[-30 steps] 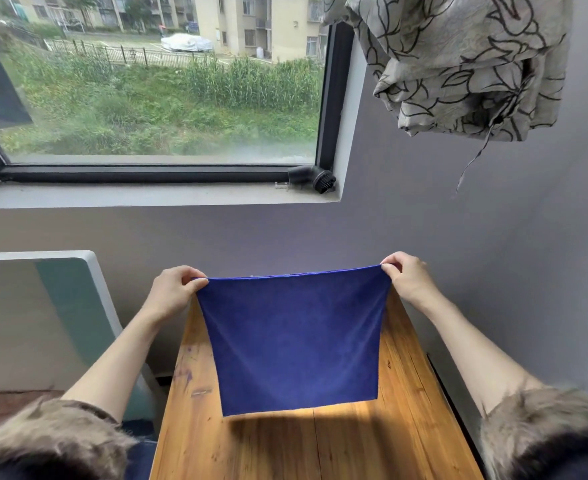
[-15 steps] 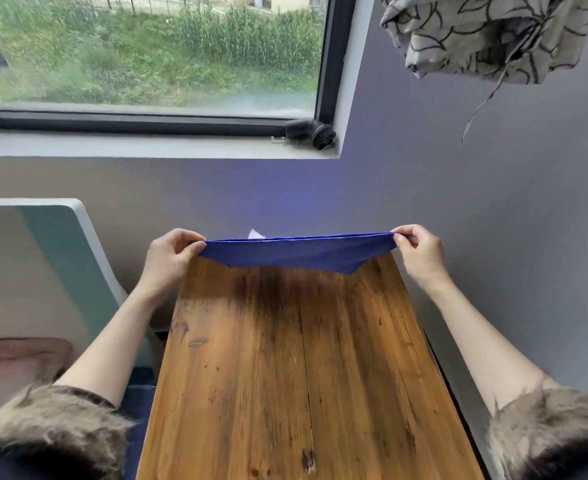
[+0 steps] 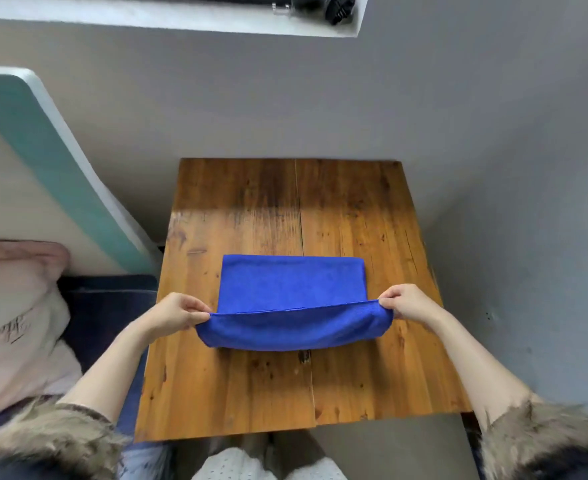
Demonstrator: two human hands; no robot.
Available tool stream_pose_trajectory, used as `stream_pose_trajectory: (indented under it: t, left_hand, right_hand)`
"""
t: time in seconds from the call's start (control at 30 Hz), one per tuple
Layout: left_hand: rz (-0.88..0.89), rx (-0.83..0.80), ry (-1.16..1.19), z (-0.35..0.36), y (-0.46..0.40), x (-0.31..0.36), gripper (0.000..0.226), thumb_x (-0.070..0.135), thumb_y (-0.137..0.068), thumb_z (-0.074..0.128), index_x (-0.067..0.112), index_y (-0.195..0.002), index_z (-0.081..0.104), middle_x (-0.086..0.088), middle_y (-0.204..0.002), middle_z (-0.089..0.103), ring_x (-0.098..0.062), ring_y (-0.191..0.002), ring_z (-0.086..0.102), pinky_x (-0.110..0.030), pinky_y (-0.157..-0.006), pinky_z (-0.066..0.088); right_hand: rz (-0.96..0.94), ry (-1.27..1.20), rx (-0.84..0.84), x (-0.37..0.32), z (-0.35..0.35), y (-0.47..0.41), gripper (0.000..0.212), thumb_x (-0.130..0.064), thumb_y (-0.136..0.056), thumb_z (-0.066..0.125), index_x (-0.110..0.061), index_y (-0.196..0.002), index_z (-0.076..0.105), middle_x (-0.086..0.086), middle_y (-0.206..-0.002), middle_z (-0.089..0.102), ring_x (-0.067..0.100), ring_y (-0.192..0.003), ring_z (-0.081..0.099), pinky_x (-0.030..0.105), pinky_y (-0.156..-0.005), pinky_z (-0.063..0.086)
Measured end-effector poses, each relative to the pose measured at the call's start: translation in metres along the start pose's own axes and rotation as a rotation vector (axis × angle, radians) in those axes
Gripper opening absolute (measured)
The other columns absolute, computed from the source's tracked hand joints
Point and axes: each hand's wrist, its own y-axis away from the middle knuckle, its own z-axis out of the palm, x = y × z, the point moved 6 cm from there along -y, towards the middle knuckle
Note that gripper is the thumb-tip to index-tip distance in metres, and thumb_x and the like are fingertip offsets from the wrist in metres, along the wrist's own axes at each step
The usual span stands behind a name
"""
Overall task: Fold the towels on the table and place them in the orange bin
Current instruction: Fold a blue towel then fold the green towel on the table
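Blue microfibre towel (image 3: pixel 292 285) lies on the wooden table (image 3: pixel 354 216), roughly central across its width and toward the middle of its length. Its far portion rests flat on the boards with a straight far edge; its near portion is raised off the surface and sags in a rounded fold between the two hands. Left hand (image 3: pixel 176 311) pinches the towel's near left corner between thumb and curled fingers. Right hand (image 3: pixel 406 303) pinches the near right corner in the same manner. Both hands are at about the same level, just above the table, with the held edge drawn fairly taut between them. Forearms are bare; fur-trimmed cuffs (image 3: pixel 541 434) show at the near corners of the view. Table is of two planks with a seam running near to far, its far end against a grey wall (image 3: pixel 285 109). To the left stands a white and teal panel (image 3: pixel 46 147), with a pink and white pillow (image 3: pixel 15 317) nearer. A white sill (image 3: pixel 147 15) at the far top carries a black object (image 3: pixel 337 6), partly cut off.
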Motion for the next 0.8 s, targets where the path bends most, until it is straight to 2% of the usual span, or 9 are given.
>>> stream_pose_trajectory:
  t: [0.07,0.17,0.37,0.5,0.57,0.7,0.8]
  left_hand:
    - [0.0,0.004,0.005,0.003,-0.002,-0.003,0.007,0.011,-0.087,0.063,0.011,-0.087,0.07,-0.007,-0.086,0.068,-0.015,-0.079,0.058,-0.03,-0.076,0.05]
    - [0.039,0.071,0.058,0.0,-0.009,0.002,0.007,0.011,-0.088,0.062,0.012,-0.085,0.069,-0.005,-0.085,0.069,-0.015,-0.079,0.059,-0.027,-0.073,0.049]
    - [0.104,0.247,0.132,-0.01,-0.047,0.02,0.01,0.012,-0.089,0.061,0.004,-0.093,0.067,-0.007,-0.088,0.066,-0.016,-0.078,0.059,-0.019,-0.065,0.048]
    - [0.129,0.314,0.154,-0.01,-0.085,0.028,0.009,0.014,-0.088,0.063,0.006,-0.091,0.066,-0.004,-0.087,0.065,-0.01,-0.076,0.059,-0.012,-0.058,0.05]
    - [0.12,0.322,0.153,-0.01,-0.105,0.028,0.011,0.015,-0.088,0.063,0.005,-0.093,0.066,-0.006,-0.089,0.065,-0.011,-0.076,0.059,-0.013,-0.061,0.05]
    - [0.123,0.341,0.145,-0.01,-0.13,0.024,0.013,0.016,-0.089,0.061,0.004,-0.095,0.065,-0.001,-0.086,0.063,-0.01,-0.075,0.059,-0.009,-0.063,0.05]
    - [0.127,0.329,0.148,-0.009,-0.139,0.021,0.016,0.018,-0.09,0.06,0.004,-0.096,0.065,-0.001,-0.088,0.064,-0.012,-0.077,0.059,-0.024,-0.077,0.05]
  right_hand:
    - [0.037,0.004,-0.034,0.007,0.004,0.001,0.014,0.003,-0.089,0.05,-0.002,-0.083,0.062,0.003,-0.068,0.054,0.012,-0.06,0.047,0.022,-0.06,0.044]
    - [0.051,-0.042,0.0,0.011,0.004,-0.006,0.013,0.002,-0.09,0.05,-0.002,-0.085,0.062,0.004,-0.07,0.055,0.014,-0.062,0.048,0.025,-0.063,0.046]
    - [0.11,-0.385,0.054,0.013,0.009,-0.043,0.011,-0.009,-0.093,0.05,-0.005,-0.098,0.059,0.007,-0.087,0.061,0.015,-0.075,0.056,0.025,-0.059,0.046]
    - [0.102,-0.484,0.079,0.016,0.016,-0.082,0.009,-0.011,-0.094,0.05,-0.008,-0.092,0.059,0.007,-0.087,0.061,0.015,-0.074,0.056,0.027,-0.062,0.045]
    - [0.081,-0.491,0.113,0.019,0.018,-0.102,0.009,-0.012,-0.094,0.051,-0.007,-0.094,0.059,0.007,-0.086,0.06,0.014,-0.072,0.056,0.025,-0.062,0.046]
    - [0.041,-0.5,0.165,0.026,0.019,-0.132,0.013,-0.014,-0.094,0.053,-0.014,-0.082,0.059,0.006,-0.086,0.061,0.015,-0.075,0.056,0.029,-0.068,0.047]
    - [0.01,-0.431,0.212,0.029,0.019,-0.145,0.014,-0.017,-0.093,0.054,-0.019,-0.081,0.06,0.007,-0.094,0.062,0.018,-0.087,0.056,0.034,-0.079,0.045]
